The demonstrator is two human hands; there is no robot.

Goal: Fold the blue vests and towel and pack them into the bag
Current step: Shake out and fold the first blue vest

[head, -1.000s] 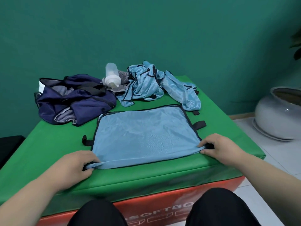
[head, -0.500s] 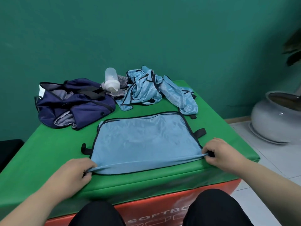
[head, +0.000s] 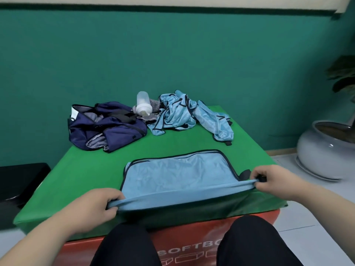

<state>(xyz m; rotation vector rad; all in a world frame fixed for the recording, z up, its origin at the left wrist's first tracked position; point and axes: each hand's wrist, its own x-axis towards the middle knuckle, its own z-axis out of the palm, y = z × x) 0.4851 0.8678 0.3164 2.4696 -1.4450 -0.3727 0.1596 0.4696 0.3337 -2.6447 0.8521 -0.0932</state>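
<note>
blue vest, near edge pinched by left hand, right hand; behind: crumpled vests, bottle, navy bag

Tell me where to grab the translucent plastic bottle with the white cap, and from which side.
Grip the translucent plastic bottle round its smooth cylindrical body, just behind the wider white cap. It lies tilted, cap towards the person. Probably come from above: the dark navy fabric bag crowds its left, the crumpled light blue vests its right.
</note>
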